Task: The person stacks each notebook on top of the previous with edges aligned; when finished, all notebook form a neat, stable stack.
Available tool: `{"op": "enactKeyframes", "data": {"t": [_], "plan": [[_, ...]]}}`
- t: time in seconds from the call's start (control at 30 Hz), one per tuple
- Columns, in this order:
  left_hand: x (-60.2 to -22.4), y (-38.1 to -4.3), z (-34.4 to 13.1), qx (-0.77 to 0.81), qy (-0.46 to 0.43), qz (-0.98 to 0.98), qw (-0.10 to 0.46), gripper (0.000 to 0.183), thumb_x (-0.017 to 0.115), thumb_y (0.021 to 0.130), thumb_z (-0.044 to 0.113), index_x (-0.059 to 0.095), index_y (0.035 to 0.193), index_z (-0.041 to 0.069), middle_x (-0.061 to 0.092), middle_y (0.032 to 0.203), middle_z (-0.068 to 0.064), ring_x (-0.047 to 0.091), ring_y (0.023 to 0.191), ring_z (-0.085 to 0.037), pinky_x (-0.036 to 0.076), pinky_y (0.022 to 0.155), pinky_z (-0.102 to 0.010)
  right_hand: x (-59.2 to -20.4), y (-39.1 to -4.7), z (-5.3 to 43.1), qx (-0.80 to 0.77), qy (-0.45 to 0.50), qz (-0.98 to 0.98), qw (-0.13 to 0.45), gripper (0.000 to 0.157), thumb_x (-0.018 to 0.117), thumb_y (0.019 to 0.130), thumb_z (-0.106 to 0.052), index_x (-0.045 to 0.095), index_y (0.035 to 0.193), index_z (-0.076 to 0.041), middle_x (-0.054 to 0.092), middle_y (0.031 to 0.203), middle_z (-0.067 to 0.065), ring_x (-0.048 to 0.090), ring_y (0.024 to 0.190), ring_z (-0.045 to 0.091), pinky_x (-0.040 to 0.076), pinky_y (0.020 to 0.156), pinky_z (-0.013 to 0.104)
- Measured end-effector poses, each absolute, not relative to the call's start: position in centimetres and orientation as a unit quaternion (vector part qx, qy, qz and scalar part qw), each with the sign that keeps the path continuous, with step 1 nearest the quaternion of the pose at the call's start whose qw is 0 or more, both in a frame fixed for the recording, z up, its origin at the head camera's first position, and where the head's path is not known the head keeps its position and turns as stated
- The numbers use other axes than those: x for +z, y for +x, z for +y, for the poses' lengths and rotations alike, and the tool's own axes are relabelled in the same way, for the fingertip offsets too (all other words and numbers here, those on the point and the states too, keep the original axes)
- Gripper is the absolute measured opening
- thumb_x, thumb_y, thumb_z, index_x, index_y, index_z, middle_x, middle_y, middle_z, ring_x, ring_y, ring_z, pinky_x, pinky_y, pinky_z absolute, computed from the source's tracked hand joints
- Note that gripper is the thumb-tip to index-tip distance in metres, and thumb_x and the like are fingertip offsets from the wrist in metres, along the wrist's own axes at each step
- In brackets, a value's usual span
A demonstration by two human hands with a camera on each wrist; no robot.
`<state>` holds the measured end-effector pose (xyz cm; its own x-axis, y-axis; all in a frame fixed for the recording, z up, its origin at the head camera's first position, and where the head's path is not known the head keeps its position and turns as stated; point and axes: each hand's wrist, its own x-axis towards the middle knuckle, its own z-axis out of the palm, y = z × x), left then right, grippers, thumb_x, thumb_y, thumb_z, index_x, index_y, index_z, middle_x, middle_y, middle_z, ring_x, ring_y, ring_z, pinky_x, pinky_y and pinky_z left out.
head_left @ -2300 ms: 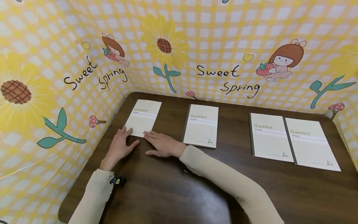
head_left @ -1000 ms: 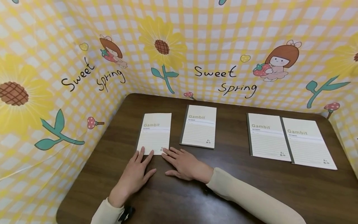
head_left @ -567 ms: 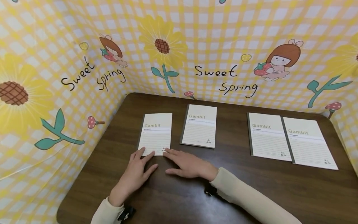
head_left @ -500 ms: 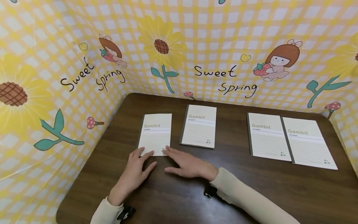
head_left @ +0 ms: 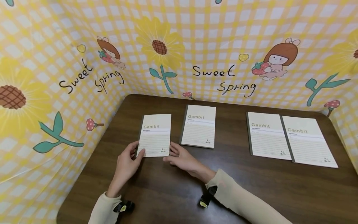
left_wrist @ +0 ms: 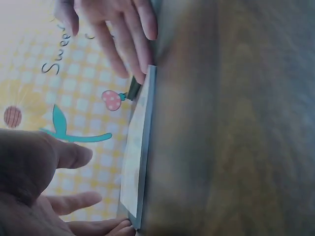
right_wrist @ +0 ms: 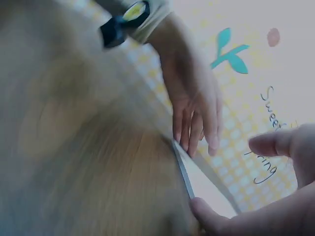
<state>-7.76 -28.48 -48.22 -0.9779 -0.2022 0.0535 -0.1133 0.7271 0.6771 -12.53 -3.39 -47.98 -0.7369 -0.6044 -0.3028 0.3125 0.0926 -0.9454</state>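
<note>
A white "Gambit" notebook [head_left: 154, 140] with a dark spine lies on the left part of the table, between both hands. My left hand [head_left: 126, 163] is at its lower left corner, fingers along the spine side. The left thumb overlaps the cover in the head view; the left wrist view shows that thumb [left_wrist: 74, 155] raised off the notebook [left_wrist: 132, 172]. My right hand [head_left: 185, 158] has its fingers at the right edge near the bottom corner. In the right wrist view its thumb [right_wrist: 270, 145] stands apart from the notebook [right_wrist: 205, 194], while a fingertip meets the edge.
Just right of the hands' notebook lies a second matching notebook [head_left: 198, 127]. Two more, a left one [head_left: 267, 137] and a right one [head_left: 309, 143], sit side by side at the table's right. A checked cloth [head_left: 212, 40] rises behind the brown table [head_left: 237, 186].
The notebook has slid from the far left corner rightward and nearer. Both hands have shifted from flat on its bottom edge to its two sides, fingers now at the edges.
</note>
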Motion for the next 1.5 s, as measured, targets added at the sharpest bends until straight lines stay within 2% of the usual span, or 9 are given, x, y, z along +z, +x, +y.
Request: {"op": "enactKeyframes", "data": {"t": [0.17, 0.23, 0.3, 0.43, 0.63, 0.73, 0.87, 1.1, 1.5], "plan": [[-47.7, -8.2, -29.2, -0.442, 0.141, -0.885, 0.045, 0.046, 0.066, 0.104, 0.021, 0.058, 0.145, 0.002, 0.065, 0.140, -0.026, 0.067, 0.125, -0.036, 0.058, 0.093, -0.022, -47.9, -12.9, -3.4, -0.739, -0.034, 0.558, 0.376, 0.084, 0.064, 0.099, -0.008, 0.014, 0.166, 0.000, 0.021, 0.174, 0.018, 0.039, 0.153, 0.038, 0.045, 0.118, 0.051], [-47.5, -8.3, -29.5, -0.477, 0.168, -0.862, 0.028, 0.047, 0.066, 0.103, 0.018, 0.056, 0.147, 0.002, 0.065, 0.140, -0.026, 0.070, 0.120, -0.025, 0.054, 0.086, -0.010, -48.0, -12.9, -3.3, -0.753, -0.017, 0.539, 0.376, 0.084, 0.063, 0.098, -0.006, 0.014, 0.166, 0.001, 0.021, 0.173, 0.020, 0.039, 0.153, 0.038, 0.044, 0.120, 0.052], [-47.5, -8.2, -29.9, -0.506, 0.190, -0.841, 0.008, 0.050, 0.066, 0.103, 0.016, 0.054, 0.149, 0.002, 0.063, 0.142, -0.027, 0.070, 0.110, -0.009, 0.051, 0.080, -0.006, -48.0, -13.0, -3.3, -0.763, -0.001, 0.529, 0.370, 0.081, 0.062, 0.098, -0.004, 0.016, 0.165, 0.002, 0.023, 0.172, 0.022, 0.039, 0.153, 0.038, 0.044, 0.120, 0.051], [-47.6, -8.2, -30.2, -0.538, 0.215, -0.815, -0.029, 0.054, 0.066, 0.102, 0.013, 0.050, 0.153, 0.002, 0.058, 0.147, -0.028, 0.061, 0.092, 0.012, 0.053, 0.078, -0.010, -48.0, -13.2, -3.2, -0.761, 0.014, 0.549, 0.346, 0.072, 0.059, 0.100, -0.002, 0.023, 0.161, 0.007, 0.033, 0.166, 0.028, 0.050, 0.143, 0.038, 0.051, 0.114, 0.047], [-47.8, -8.1, -30.2, -0.568, 0.236, -0.786, -0.056, 0.051, 0.065, 0.102, 0.007, 0.053, 0.151, 0.001, 0.060, 0.134, -0.018, 0.058, 0.091, 0.002, 0.057, 0.074, -0.017, -48.4, -13.4, -3.1, -0.735, 0.004, 0.592, 0.330, 0.069, 0.062, 0.097, 0.001, 0.031, 0.157, 0.012, 0.047, 0.154, 0.034, 0.065, 0.115, 0.024, 0.060, 0.097, 0.036], [-47.6, -7.9, -30.2, -0.591, 0.239, -0.767, -0.075, 0.052, 0.063, 0.102, 0.005, 0.050, 0.152, 0.001, 0.058, 0.125, -0.007, 0.060, 0.089, -0.002, 0.058, 0.072, -0.020, -48.6, -13.4, -3.2, -0.716, -0.016, 0.619, 0.321, 0.065, 0.064, 0.095, 0.001, 0.038, 0.154, 0.012, 0.056, 0.144, 0.033, 0.067, 0.099, 0.016, 0.060, 0.082, 0.028], [-47.5, -7.5, -30.3, -0.616, 0.228, -0.747, -0.098, 0.056, 0.062, 0.102, 0.003, 0.044, 0.155, 0.001, 0.056, 0.123, -0.004, 0.062, 0.089, -0.005, 0.058, 0.073, -0.022, -48.9, -13.4, -3.3, -0.693, -0.039, 0.653, 0.303, 0.061, 0.067, 0.091, 0.004, 0.048, 0.148, 0.010, 0.065, 0.128, 0.028, 0.065, 0.082, 0.011, 0.057, 0.069, 0.024], [-47.5, -7.2, -30.1, -0.634, 0.204, -0.737, -0.111, 0.062, 0.063, 0.100, 0.000, 0.039, 0.157, 0.002, 0.052, 0.128, -0.006, 0.062, 0.091, -0.006, 0.059, 0.076, -0.024, -49.4, -13.4, -3.1, -0.699, -0.047, 0.658, 0.278, 0.060, 0.070, 0.086, 0.011, 0.051, 0.142, 0.009, 0.066, 0.117, 0.027, 0.065, 0.078, 0.013, 0.061, 0.070, 0.029], [-46.3, -8.4, -29.5, -0.634, 0.160, -0.751, -0.092, 0.059, 0.064, 0.100, 0.003, 0.042, 0.156, 0.005, 0.050, 0.130, -0.005, 0.060, 0.092, -0.006, 0.056, 0.075, -0.023, -48.3, -13.9, -1.9, -0.702, -0.066, 0.663, 0.250, 0.060, 0.071, 0.087, 0.007, 0.051, 0.144, 0.004, 0.066, 0.121, 0.029, 0.068, 0.080, 0.014, 0.062, 0.075, 0.034]]}}
